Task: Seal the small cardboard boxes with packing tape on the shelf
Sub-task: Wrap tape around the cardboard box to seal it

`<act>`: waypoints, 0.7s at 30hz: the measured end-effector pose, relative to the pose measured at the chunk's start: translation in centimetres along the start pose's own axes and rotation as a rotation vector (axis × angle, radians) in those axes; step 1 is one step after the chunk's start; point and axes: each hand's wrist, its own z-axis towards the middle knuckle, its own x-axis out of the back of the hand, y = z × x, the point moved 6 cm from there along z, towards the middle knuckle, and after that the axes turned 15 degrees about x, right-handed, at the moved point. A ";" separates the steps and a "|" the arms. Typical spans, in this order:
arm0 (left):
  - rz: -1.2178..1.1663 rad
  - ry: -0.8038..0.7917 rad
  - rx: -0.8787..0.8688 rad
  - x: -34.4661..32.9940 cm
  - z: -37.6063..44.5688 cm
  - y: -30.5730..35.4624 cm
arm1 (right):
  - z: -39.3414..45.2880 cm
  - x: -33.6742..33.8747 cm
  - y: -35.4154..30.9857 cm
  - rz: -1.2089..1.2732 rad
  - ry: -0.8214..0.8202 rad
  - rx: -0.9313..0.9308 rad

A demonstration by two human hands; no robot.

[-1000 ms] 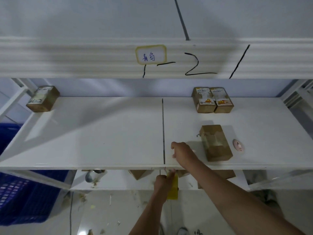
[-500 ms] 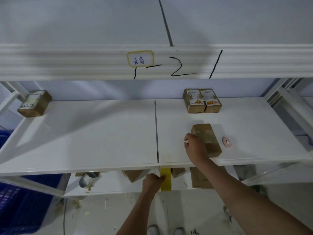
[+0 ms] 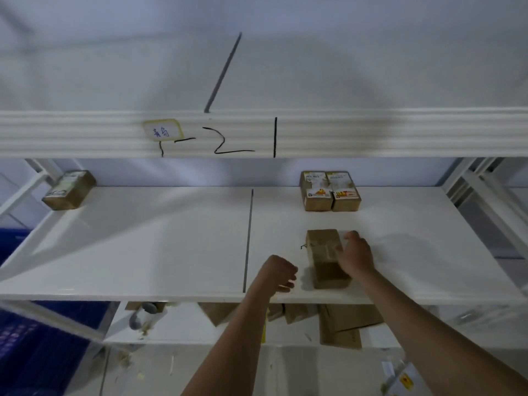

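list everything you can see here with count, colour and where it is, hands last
plain brown cardboard box: 1, brown, front right of the white shelf board, under the right hand
labelled brown cardboard boxes: 2, brown with white labels, side by side at the back right of the shelf
lone labelled brown box: 1, brown, back left corner
white shelf board: 1, white, middle level of the rack
yellow-edged handwritten label: 1, white and yellow, on the upper shelf's front edge
loose brown cardboard pieces: several, brown, lower shelf
blue plastic crate: 1, blue, lower left
left hand: curled, beside the plain box; what it holds cannot be told
right hand: on the plain box's right side
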 end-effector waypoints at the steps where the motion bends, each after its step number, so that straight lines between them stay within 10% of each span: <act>1: -0.080 0.002 -0.050 -0.6 0.3 0.8 | 0.3 -0.2 0.3 0.026 -0.033 -0.001; 21: -0.646 0.009 0.014 -4.3 4.0 1.9 | 0.5 -1.5 2.6 0.266 -0.190 -0.068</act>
